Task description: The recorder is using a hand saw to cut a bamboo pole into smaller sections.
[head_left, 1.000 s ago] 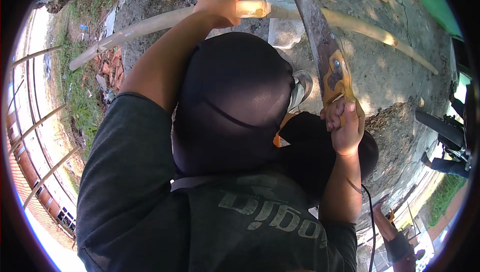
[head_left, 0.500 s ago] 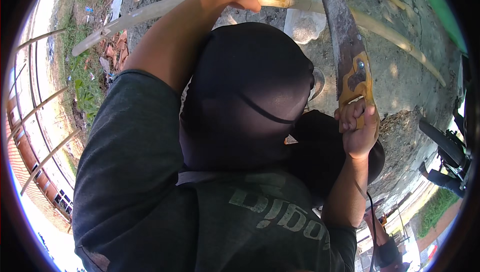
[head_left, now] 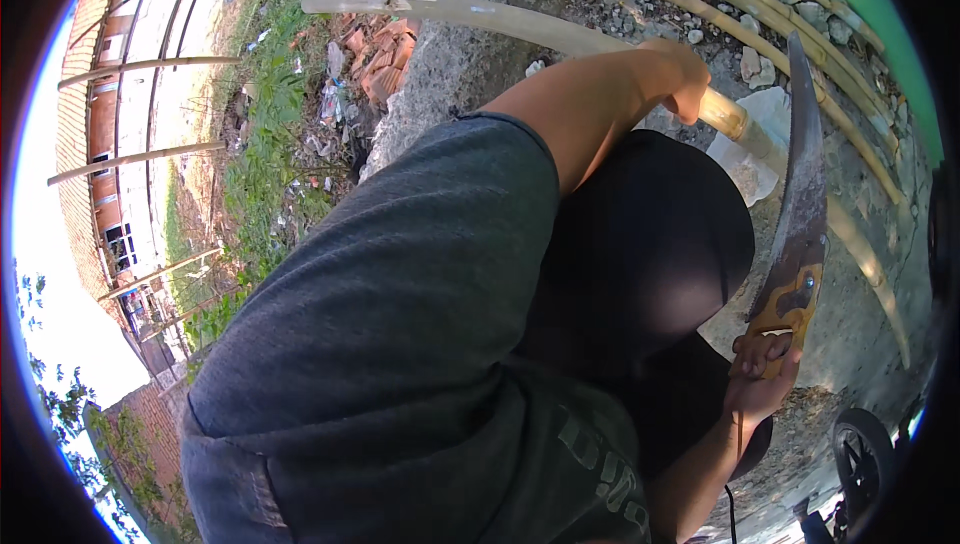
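Note:
My left hand (head_left: 686,82) is closed around a long pale bamboo pole (head_left: 480,19). The pole runs from the upper left, through my grip, toward the right. My right hand (head_left: 765,369) grips the yellow handle of a handsaw (head_left: 803,174). Its wide, stained blade points up and away from me and crosses in front of the pole, right of my left hand. Whether blade and pole touch, I cannot tell. My knee in dark cloth (head_left: 650,234) is between my two arms. A whitish translucent plastic bag (head_left: 752,149) lies on the ground beneath the pole.
Several more bamboo poles (head_left: 760,14) lie among stones at the upper right, beside a green surface (head_left: 875,4). Broken reddish tiles (head_left: 385,59) and weeds (head_left: 270,124) are on the left. A motorbike wheel (head_left: 860,456) stands at the lower right.
The view has swung to the left, so the pole, saw and both hands appear farther right and lower. Both hands keep their grips; the saw now leans more to the right.

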The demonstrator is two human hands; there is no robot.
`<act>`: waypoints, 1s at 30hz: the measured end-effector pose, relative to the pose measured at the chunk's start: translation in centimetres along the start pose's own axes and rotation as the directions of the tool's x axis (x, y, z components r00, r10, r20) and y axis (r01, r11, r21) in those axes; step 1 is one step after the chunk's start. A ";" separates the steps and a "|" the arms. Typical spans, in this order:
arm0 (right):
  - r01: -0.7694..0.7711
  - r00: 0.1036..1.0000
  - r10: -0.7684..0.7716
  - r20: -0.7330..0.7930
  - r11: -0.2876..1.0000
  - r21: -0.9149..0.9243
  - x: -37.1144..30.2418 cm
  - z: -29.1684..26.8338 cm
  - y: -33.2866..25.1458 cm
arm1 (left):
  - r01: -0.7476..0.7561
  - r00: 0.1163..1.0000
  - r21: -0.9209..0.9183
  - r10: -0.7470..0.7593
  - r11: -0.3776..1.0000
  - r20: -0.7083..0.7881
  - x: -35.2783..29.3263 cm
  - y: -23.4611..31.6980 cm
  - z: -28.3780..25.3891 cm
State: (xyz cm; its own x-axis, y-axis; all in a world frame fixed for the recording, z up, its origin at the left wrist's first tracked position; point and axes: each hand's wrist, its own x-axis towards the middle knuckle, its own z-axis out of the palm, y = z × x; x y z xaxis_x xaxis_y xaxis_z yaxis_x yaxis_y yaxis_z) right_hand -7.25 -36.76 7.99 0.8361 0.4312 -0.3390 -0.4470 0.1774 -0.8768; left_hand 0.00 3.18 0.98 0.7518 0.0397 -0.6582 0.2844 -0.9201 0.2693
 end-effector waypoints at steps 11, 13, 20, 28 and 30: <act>-0.016 0.997 0.014 -0.081 1.000 -0.023 0.0 0.1 0.3 | -0.016 1.000 -0.023 0.016 1.000 0.019 0.3 -0.4 -0.2; -0.026 0.997 0.025 -0.075 1.000 -0.011 -0.1 0.2 0.1 | -0.017 0.999 -0.027 0.017 0.999 0.027 0.0 -0.3 -0.4; -0.050 0.998 0.048 -0.041 0.998 -0.047 -0.1 0.9 -0.5 | -0.058 0.998 -0.046 0.057 0.997 -0.031 0.0 -0.8 0.0; -0.021 0.996 0.017 -0.089 0.999 -0.046 0.1 0.3 -0.1 | -0.045 0.999 -0.106 0.044 0.993 -0.013 0.7 -0.3 0.1; -0.047 0.997 0.045 -0.061 0.998 -0.039 -0.2 0.4 -0.2 | -0.040 0.999 -0.048 0.039 0.998 -0.017 1.4 -0.9 0.5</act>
State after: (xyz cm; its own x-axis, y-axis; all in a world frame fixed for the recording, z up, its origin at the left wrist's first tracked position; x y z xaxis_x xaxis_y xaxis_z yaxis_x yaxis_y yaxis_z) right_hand -7.40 -36.54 8.38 0.8333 0.3837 -0.3980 -0.4729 0.1219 -0.8726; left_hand 0.53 3.93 -0.56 0.7721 0.0099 -0.6354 0.2822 -0.9012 0.3288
